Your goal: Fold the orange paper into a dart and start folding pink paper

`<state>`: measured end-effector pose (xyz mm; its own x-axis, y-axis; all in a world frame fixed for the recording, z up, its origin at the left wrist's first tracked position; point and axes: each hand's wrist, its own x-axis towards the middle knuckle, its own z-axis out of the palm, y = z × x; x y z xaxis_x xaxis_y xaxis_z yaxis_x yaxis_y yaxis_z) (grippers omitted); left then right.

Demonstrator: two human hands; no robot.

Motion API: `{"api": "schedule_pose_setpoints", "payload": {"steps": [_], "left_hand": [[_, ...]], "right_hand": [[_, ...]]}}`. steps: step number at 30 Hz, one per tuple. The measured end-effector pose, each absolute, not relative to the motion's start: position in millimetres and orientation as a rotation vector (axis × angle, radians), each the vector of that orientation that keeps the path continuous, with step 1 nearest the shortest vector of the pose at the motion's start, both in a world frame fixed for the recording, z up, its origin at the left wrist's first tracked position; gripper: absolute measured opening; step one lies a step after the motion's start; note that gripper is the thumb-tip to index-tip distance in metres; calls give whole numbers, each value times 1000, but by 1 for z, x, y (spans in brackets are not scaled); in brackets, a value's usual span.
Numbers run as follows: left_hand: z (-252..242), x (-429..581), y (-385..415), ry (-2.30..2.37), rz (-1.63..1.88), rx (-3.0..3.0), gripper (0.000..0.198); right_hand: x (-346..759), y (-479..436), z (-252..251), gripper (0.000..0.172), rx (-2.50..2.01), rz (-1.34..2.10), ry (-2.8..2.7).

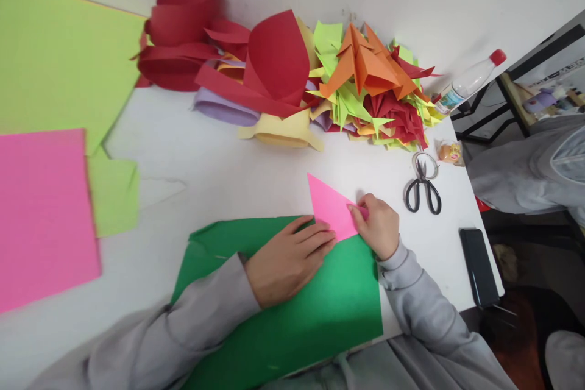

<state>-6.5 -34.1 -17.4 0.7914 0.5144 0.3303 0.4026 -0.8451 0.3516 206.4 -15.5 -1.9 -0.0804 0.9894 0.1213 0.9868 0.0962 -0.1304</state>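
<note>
A small piece of pink paper (pixel 333 206), folded to a pointed shape, lies over the far edge of a green sheet (pixel 338 298). My left hand (pixel 292 259) is flat on the green sheet, its fingers stretched out and the tips resting on the pink paper's near left part. At the paper's right side, my right hand (pixel 378 225) is closed, pinching the edge between thumb and fingers. Part of the pink paper is hidden under the fingers of both hands.
Folded red paper (pixel 278 61) and a heap of orange, green and red folded pieces (pixel 365 67) line the wall. Scissors (pixel 423 189), a phone (pixel 479 268) and a bottle (pixel 470 82) are on the right. Large pink (pixel 41 213) and lime (pixel 55 61) sheets lie left.
</note>
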Motion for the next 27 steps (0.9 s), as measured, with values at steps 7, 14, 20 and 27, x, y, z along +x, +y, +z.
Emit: {"api": "schedule_pose_setpoints", "payload": {"steps": [7, 14, 20, 27], "left_hand": [[-17, -7, -36, 724, 579, 2752, 32], [-14, -4, -37, 744, 565, 2770, 31], [-15, -4, -37, 770, 572, 2745, 33], [-15, -5, -36, 781, 572, 2749, 34]], "right_hand": [[206, -16, -1, 25, -2013, 24, -2195], [206, -20, 4, 30, -1956, 135, -2151], [202, -33, 15, 63, -1924, 85, -2246], [198, -41, 20, 74, -1981, 108, -2234]]}}
